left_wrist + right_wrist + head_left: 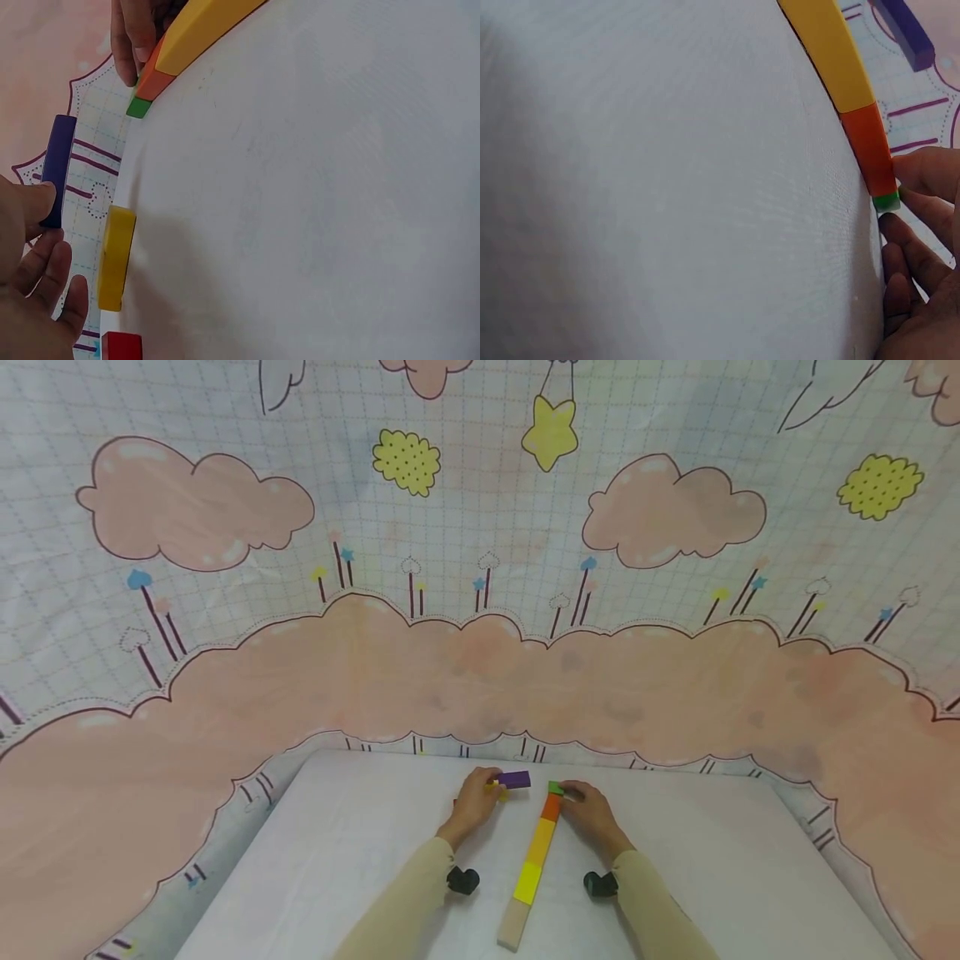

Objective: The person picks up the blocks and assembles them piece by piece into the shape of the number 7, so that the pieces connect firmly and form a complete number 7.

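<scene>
My left hand [474, 799] pinches one end of a purple block [515, 780] between thumb and fingers, held above the table's far part. Below it lie a yellow block [118, 259] and a red block [121, 346], both partly hidden by the hand in the head view. A line of blocks runs away from me, end to end: plain wood [513, 924], bright yellow [528, 883], amber [538, 842], orange [551, 807] and green [555, 787]. At the far end my right hand [592, 817] has its fingers round the small green block, its thumb touching the orange one.
The blocks lie on a white table [337, 860]. Behind its far edge stands a backdrop [480, 677] with printed clouds and stars. Both wrists carry dark devices, the left one [463, 882] and the right one [600, 885].
</scene>
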{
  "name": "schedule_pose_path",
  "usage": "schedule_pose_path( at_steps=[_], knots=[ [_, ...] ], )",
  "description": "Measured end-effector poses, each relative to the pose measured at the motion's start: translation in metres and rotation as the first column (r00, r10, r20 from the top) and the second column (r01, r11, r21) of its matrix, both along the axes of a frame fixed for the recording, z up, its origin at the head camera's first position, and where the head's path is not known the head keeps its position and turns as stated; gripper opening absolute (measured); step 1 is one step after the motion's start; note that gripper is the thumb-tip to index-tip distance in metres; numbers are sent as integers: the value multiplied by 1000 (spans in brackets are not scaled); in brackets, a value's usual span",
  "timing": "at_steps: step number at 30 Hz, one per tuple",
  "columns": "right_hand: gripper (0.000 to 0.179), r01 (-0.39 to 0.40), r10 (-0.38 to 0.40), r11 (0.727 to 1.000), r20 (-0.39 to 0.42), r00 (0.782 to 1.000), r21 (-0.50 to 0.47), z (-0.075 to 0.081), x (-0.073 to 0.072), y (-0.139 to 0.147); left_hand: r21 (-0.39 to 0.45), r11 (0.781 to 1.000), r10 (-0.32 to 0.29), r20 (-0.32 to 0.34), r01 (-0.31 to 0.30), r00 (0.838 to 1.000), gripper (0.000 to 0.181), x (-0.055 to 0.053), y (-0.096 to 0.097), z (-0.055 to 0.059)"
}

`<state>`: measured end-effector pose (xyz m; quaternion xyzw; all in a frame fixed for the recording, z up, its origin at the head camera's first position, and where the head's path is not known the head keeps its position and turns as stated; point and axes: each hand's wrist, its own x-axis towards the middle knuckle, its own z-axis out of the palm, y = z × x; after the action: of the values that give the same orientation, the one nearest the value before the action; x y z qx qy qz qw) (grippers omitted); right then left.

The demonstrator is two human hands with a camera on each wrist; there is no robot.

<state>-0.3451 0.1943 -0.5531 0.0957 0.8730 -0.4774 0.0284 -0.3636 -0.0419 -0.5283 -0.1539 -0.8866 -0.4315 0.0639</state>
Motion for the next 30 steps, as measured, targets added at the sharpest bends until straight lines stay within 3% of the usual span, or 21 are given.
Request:
schedule_pose_path(
  at_steps=[4,12,24,30],
  knots=[
    [38,-1,1,1000,-1,1000,8,1,1,-1,-35,999,-8,-23,7,1000,29,-1,5,-3],
    [38,-2,3,1000,-19,1000,26,2,3,-2,-83,996,21,37,-18,999,31,-4,14,-7],
    [38,16,-16,1000,12,1000,13,1,4,-2,-126,991,59,75,-49,995,31,-4,31,0],
    [38,6,-6,1000,7,1000,15,-1,2,-1,-182,980,93,75,-78,993,30,-4,36,-2]
  ],
)
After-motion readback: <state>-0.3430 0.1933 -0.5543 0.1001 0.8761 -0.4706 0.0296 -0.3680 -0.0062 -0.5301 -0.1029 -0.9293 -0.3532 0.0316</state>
